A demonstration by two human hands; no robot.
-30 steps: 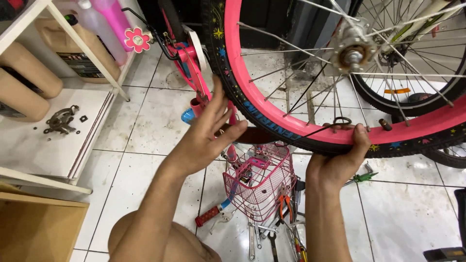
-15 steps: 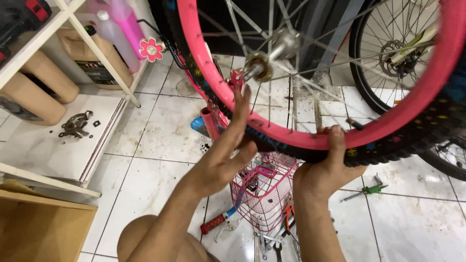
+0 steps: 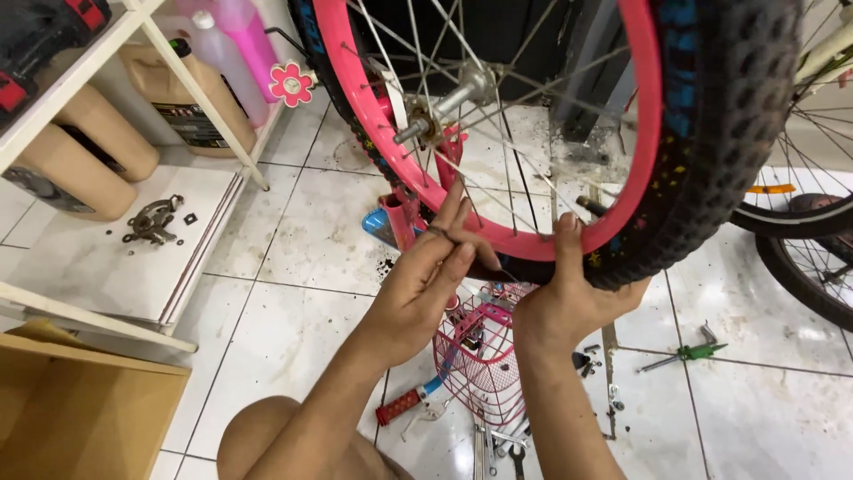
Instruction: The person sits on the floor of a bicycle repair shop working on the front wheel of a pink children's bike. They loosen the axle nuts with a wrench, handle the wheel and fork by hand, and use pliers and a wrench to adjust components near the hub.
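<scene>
You are holding a small pink bike wheel (image 3: pixel 498 133) up in front of you, and both of your hands are working at its lowest part, where the black knobby tyre (image 3: pixel 711 151) meets the pink rim (image 3: pixel 644 124). Your right hand (image 3: pixel 569 302) is gripping the tyre from below, thumb pressing up against the inner face of the rim, fingers wrapping round the tread out of sight. Your left hand (image 3: pixel 422 289) is reaching in beside it with fingers extended and loosely together, tips touching the tyre's edge near the spokes; it is not clenching anything that can be made out. By the look of it, you are seating or prising the tyre bead along the rim, and the following move would seem to call for steady thumb pressure while the left fingers are working along the edge without catching the spokes. The hub (image 3: pixel 444 107) with its axle is sitting above your left hand. Below your hands a pink wire basket (image 3: pixel 484 356) is lying on the tiled floor (image 3: pixel 293 284), with a red-handled tool (image 3: pixel 404 404) and a green-handled one (image 3: pixel 697 353) near it. A white shelf (image 3: pixel 107 267) with tan jugs (image 3: pixel 80 160) is standing to your left, and a second wheel (image 3: pixel 813 240) is cut off at the right edge. The wheel's top is running out of frame, and the bead itself is hidden behind your fingers.
</scene>
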